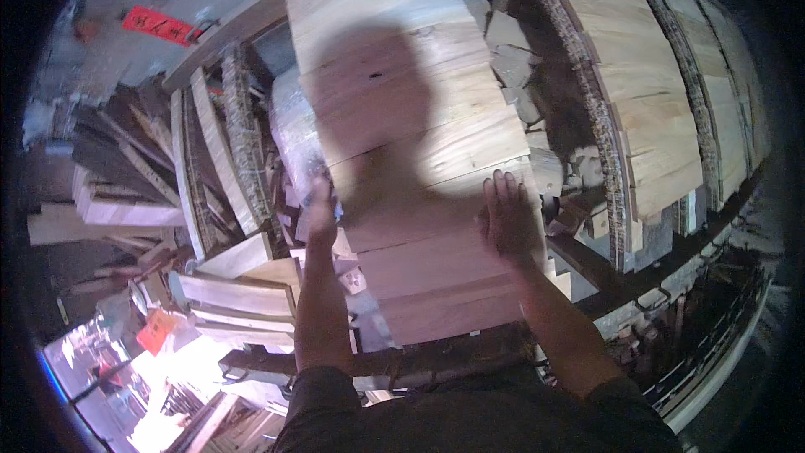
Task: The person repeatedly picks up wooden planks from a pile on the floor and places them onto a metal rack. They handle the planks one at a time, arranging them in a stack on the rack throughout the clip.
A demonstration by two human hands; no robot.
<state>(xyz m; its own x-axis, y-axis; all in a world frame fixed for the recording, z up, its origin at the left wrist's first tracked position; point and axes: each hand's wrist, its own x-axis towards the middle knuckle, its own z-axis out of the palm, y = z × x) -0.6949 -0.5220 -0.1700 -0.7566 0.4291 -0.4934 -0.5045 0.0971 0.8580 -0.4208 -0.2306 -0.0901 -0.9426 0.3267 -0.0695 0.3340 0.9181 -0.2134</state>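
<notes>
A long panel of pale wooden boards (436,285), laid edge to edge, runs away from my body, with the shadow of a head and shoulders across it. My right hand (507,222) lies on the panel near its right edge, fingers stretched out and holding nothing. At the left edge my left hand (320,211) is turned on its side, fingers pointing away from me; it looks open, though blur hides the fingertips. Whether it touches the boards I cannot tell. Just beyond it is a whitish, shiny surface (293,122). One board bears a small dark knot (376,75).
Rough-edged dark rails (591,101) separate further board panels (646,92) on the right. Offcut blocks (511,59) fill the gap beside the panel. Stacked planks (239,294) and loose strips (134,151) lie left. A metal-handled frame bar (402,362) crosses before me. A red paper strip (159,25) lies far left.
</notes>
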